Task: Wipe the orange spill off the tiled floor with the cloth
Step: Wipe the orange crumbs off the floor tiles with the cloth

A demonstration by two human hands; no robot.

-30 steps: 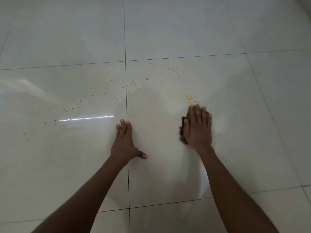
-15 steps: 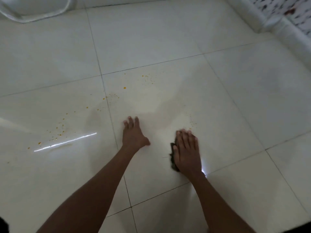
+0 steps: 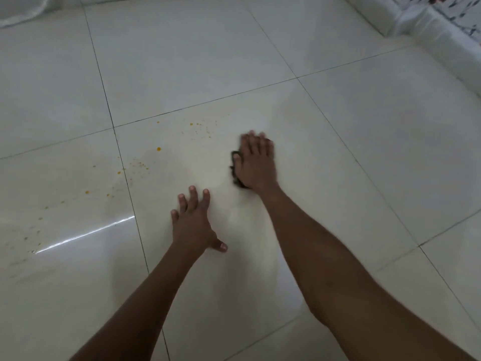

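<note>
Head view: we count two hands, one cloth and one scattered orange spill on the tiled floor point(image 3: 338, 152). The right hand point(image 3: 256, 162) lies flat, palm down, pressing the dark cloth point(image 3: 235, 169) against the tile; the fingers are extended on top of it, not curled round it. The left hand point(image 3: 194, 222) is released, fingers spread, planted on the floor at 7 o'clock from the right hand, well apart from it. The orange spill point(image 3: 200, 127) appears as separate groups of droplets: one group at 10 o'clock from the right hand, near it, one larger drop further left at 9 o'clock, and a trail running towards 8 o'clock across the grout line onto the neighbouring tile.

Compared with half a second ago, we note that the right hand and cloth have travelled forward, towards 12 o'clock, and now sit just beside the far droplet group. The left hand is in much the same spot on the same tile.

Most of the cloth is hidden under the right palm; only its left edge shows. The right fingertips are blurred. A white edge point(image 3: 426, 27) at 2 o'clock and a pale object point(image 3: 23, 11) at 10 o'clock are cut off by the frame and cannot be identified.
</note>
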